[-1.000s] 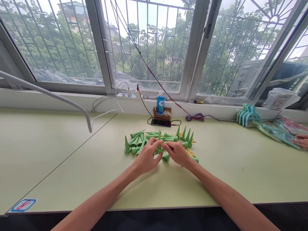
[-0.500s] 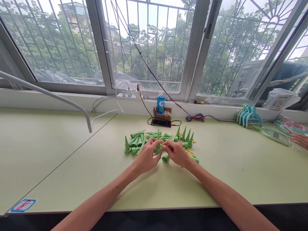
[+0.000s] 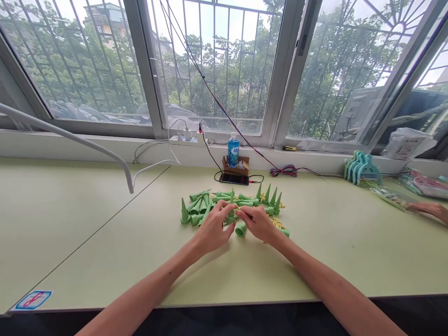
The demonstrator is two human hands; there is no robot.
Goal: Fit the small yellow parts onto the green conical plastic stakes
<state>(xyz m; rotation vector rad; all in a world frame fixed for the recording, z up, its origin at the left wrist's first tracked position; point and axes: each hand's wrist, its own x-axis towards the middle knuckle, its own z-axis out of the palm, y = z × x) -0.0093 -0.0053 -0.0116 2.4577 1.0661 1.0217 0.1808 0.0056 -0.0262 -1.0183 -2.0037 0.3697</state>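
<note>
My left hand (image 3: 215, 226) grips a green plastic cone-shaped spike (image 3: 231, 213), its point upward, between thumb and fingers. My right hand (image 3: 259, 224) is closed in a pinch against the spike's side; a bit of yellow shows at the fingertips, too small to make out fully. Below lies a green spike with its round open end (image 3: 241, 230) facing me. Around both hands lie several more green spikes (image 3: 203, 205), with a few upright ones (image 3: 273, 197) at the back right. Small yellow pieces (image 3: 279, 224) are heaped beside my right wrist.
Behind the pile lie a phone (image 3: 234, 179) on a cable and a cardboard box (image 3: 241, 171) with a blue bottle (image 3: 233, 151). Coiled wire (image 3: 284, 171) and teal hangers (image 3: 364, 170) are further right. Another person's hand (image 3: 429, 208) touches a plastic bag (image 3: 390, 197). A white tube (image 3: 105, 150) overhangs the left.
My right fingers have closed in slightly against the spike, while my left hand stays almost still. At the far right, the other person's hand has moved left and down to the plastic bag.
</note>
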